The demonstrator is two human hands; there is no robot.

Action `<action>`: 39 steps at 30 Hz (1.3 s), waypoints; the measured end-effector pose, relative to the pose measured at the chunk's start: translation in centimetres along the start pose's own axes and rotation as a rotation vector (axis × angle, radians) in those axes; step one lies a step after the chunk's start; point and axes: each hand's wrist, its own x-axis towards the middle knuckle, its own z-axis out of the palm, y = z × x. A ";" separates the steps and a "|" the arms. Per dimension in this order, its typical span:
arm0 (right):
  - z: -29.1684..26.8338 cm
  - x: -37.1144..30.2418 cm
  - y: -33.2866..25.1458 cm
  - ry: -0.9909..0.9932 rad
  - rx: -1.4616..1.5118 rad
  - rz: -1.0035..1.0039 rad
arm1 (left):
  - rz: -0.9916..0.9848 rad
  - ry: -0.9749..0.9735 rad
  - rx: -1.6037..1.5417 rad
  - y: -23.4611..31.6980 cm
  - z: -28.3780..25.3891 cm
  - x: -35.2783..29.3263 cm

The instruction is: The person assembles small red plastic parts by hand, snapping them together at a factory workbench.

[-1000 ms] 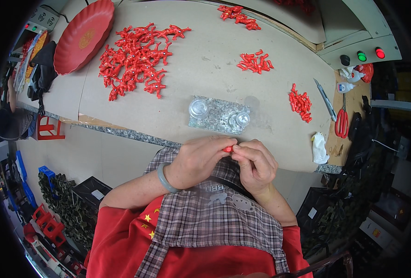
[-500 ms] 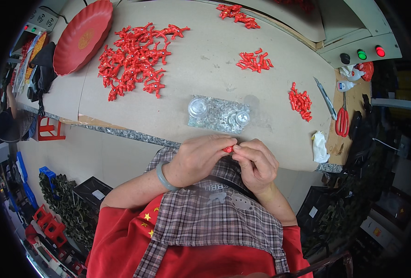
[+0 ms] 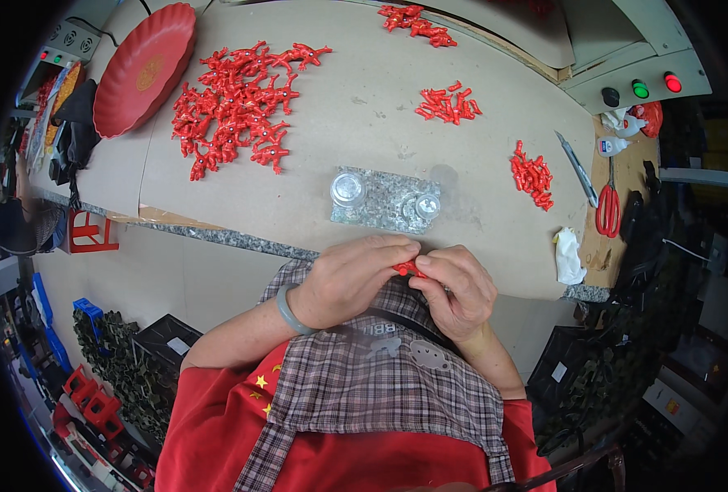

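- A small red plastic piece (image 3: 407, 268) is pinched between both hands at the near edge of the counter (image 3: 364, 131), just above a plaid apron (image 3: 380, 385) worn over a red shirt.
- The left hand (image 3: 352, 279), with a pale green bangle (image 3: 286, 312) at its wrist, is curled over the piece, its fingers closed on the piece's left end.
- The right hand (image 3: 458, 287) is met with it from the other side, fingers shut tight on the right end; most of the piece is hidden by the fingertips.
- Just beyond the hands, a clear plastic bag (image 3: 380, 201) is seen lying flat, with two small clear round lids resting on it.
- To the right, a crumpled white cloth (image 3: 569, 256) lies near the counter's edge, with red-handled scissors (image 3: 608, 209) and a slim knife (image 3: 577, 168) farther on.
- Small heaps of red pieces are laid out at right (image 3: 532, 176), at centre (image 3: 448, 102) and at the far edge (image 3: 417, 23).
- A large pile of red parts (image 3: 237, 102) is spread at far left, beside a red round tray (image 3: 143, 70).
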 end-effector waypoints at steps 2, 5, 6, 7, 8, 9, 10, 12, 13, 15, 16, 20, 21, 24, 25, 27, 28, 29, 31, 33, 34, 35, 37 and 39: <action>0.0 0.0 -0.1 0.017 0.002 -0.003 | -0.018 0.001 -0.002 0.0 0.0 0.0; -0.2 0.0 -0.2 0.034 0.049 0.080 | -0.073 -0.003 0.003 0.2 0.0 -0.1; -0.3 0.1 -0.3 -0.002 -0.003 0.073 | -0.110 -0.009 0.009 0.2 -0.1 -0.1; -0.3 0.2 -0.3 -0.039 -0.056 0.067 | -0.110 -0.010 0.008 0.2 -0.1 -0.1; -0.3 0.2 -0.3 -0.038 -0.057 0.068 | -0.123 -0.015 0.013 0.2 -0.1 -0.2; -0.2 0.2 -0.3 -0.035 -0.072 0.060 | -0.137 -0.018 0.019 0.2 -0.1 -0.2; -0.2 0.2 -0.3 -0.032 -0.087 0.052 | -0.137 -0.019 0.019 0.2 -0.1 -0.2; -0.1 0.2 -0.3 -0.029 -0.090 0.051 | -0.154 -0.033 0.008 0.1 -0.1 -0.3; -0.1 0.2 -0.3 -0.026 -0.094 0.050 | -0.154 -0.034 0.008 0.1 -0.1 -0.3; -0.2 0.1 -0.4 -0.029 -0.103 0.043 | -0.153 -0.054 0.015 0.1 -0.1 -0.2; -0.2 0.0 -0.4 -0.031 -0.113 0.037 | -0.154 -0.055 0.015 0.1 -0.1 -0.2; -0.2 0.0 -0.3 -0.028 -0.089 0.016 | -0.121 -0.067 0.021 0.3 0.0 0.1; -0.2 0.0 -0.3 -0.027 -0.076 0.017 | -0.116 -0.066 0.007 0.4 0.0 0.1; -0.2 -0.1 -0.4 -0.018 -0.076 0.015 | -0.094 -0.073 0.012 0.5 0.1 0.3; -0.3 -0.1 -0.3 -0.013 -0.082 0.009 | -0.081 -0.075 0.000 0.5 0.2 0.5; -0.1 -0.1 -0.1 -0.004 -0.074 -0.010 | -0.066 -0.068 0.042 0.5 0.1 0.4; 0.1 0.0 -0.1 0.002 -0.046 -0.027 | -0.049 -0.069 0.028 0.5 0.0 0.4; 0.1 0.1 -0.1 -0.001 -0.040 -0.035 | -0.075 -0.075 0.036 0.6 0.0 0.3; -0.1 0.2 -0.2 -0.011 -0.047 -0.038 | -0.104 -0.095 0.055 0.9 -0.2 0.3; -0.2 0.0 0.0 -0.018 -0.033 -0.045 | -0.088 -0.103 0.047 0.8 -0.1 0.4; -0.4 -0.1 0.1 -0.015 -0.043 -0.047 | -0.087 -0.109 0.047 0.7 -0.2 0.4; -0.5 -0.1 0.2 -0.018 -0.038 -0.028 | -0.101 -0.124 0.029 0.7 -0.2 0.5; -1.0 -0.1 0.3 -0.018 -0.038 -0.010 | -0.161 -0.157 -0.004 1.0 -0.4 0.8; -1.6 0.0 0.6 -0.059 -0.015 0.007 | -0.224 -0.192 -0.036 1.3 -0.3 1.2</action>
